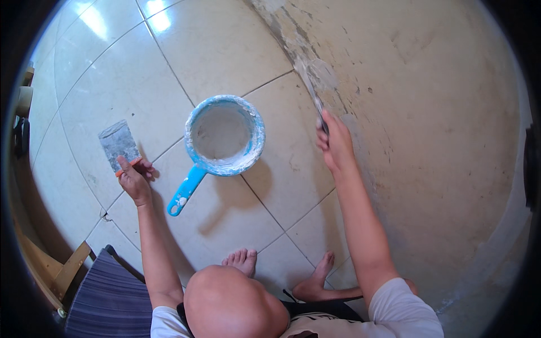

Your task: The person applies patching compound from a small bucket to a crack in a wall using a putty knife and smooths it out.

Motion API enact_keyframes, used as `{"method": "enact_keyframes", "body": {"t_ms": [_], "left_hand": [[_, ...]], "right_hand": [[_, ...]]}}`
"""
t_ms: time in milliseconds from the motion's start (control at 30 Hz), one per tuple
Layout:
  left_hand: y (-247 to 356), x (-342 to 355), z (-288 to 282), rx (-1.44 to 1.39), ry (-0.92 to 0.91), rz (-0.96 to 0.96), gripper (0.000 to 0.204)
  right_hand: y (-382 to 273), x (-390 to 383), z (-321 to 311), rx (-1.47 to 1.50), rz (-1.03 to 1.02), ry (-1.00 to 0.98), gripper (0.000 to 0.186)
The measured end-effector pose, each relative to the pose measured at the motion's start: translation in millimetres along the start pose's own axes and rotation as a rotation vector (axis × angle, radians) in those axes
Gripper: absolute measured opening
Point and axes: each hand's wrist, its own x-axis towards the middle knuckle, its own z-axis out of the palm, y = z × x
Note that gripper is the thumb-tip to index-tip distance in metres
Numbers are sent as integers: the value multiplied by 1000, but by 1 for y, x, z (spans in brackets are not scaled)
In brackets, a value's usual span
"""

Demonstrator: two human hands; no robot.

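My left hand (pixel 133 178) grips a wide metal scraper (pixel 119 143) with an orange handle, its plate smeared with grey and held out over the tiles. My right hand (pixel 335 138) is closed on the dark handle of a narrow putty knife (pixel 309 84), whose whitish blade lies at the rough, patched strip (pixel 324 79) along the bottom of the beige wall (pixel 434 112). Between my hands a blue long-handled dipper (pixel 187 190), crusted with white around its rim, holds pale grey paste (pixel 220 131).
The glossy tiled floor (pixel 180 39) meets the wall at the right. My bare feet (pixel 242 259) and bent knee are below the dipper. At lower left are a striped dark cushion (pixel 101 293) and a wooden frame (pixel 65 273). Dark objects sit along the far left rim.
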Motion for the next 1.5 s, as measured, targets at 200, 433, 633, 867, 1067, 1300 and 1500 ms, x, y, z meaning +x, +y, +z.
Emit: {"method": "enact_keyframes", "body": {"t_ms": [200,433,633,867,1067,1300,1500], "left_hand": [[-5,1,0,7,-24,-17,62],[-8,4,-4,44,-52,-16,64],[-6,5,-3,70,-54,5,64],[-5,0,8,83,-40,23,64],[-2,0,1,88,-67,17,65],[4,-2,4,126,-33,-1,64],[-4,0,10,99,-58,7,63]], "right_hand": [[-14,72,31,355,17,73,20],[-19,61,-16,549,32,64,21],[-5,-9,-26,458,-5,88,19],[-21,69,16,303,63,12,21],[-14,61,-11,358,-19,71,21],[-5,-9,-12,226,-10,25,21],[-39,67,30,331,46,38,21]]}}
